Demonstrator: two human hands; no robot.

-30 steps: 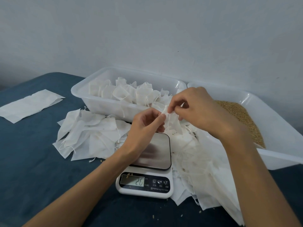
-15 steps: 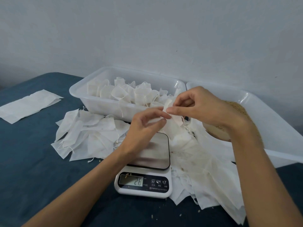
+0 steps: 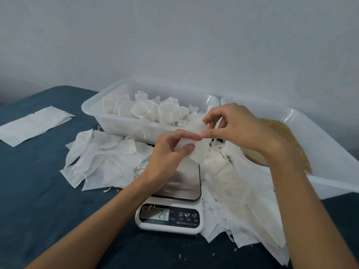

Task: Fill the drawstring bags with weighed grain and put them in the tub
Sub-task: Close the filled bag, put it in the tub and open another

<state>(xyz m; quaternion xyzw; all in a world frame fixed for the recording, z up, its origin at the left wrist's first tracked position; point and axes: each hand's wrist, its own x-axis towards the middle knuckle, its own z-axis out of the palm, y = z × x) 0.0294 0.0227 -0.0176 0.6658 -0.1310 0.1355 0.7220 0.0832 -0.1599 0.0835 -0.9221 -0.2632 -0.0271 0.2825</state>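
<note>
At frame centre, above the scale, the left hand and right hand both pinch an empty bag at its mouth, beside the tub; thin fabric could slip free, spilling grain during filling.

Your left hand covered the back of the scale platform. Your right hand and wrist hid part of the grain. The right tub ran off the frame's edge. The button labels beside the display were too small to read.
</note>
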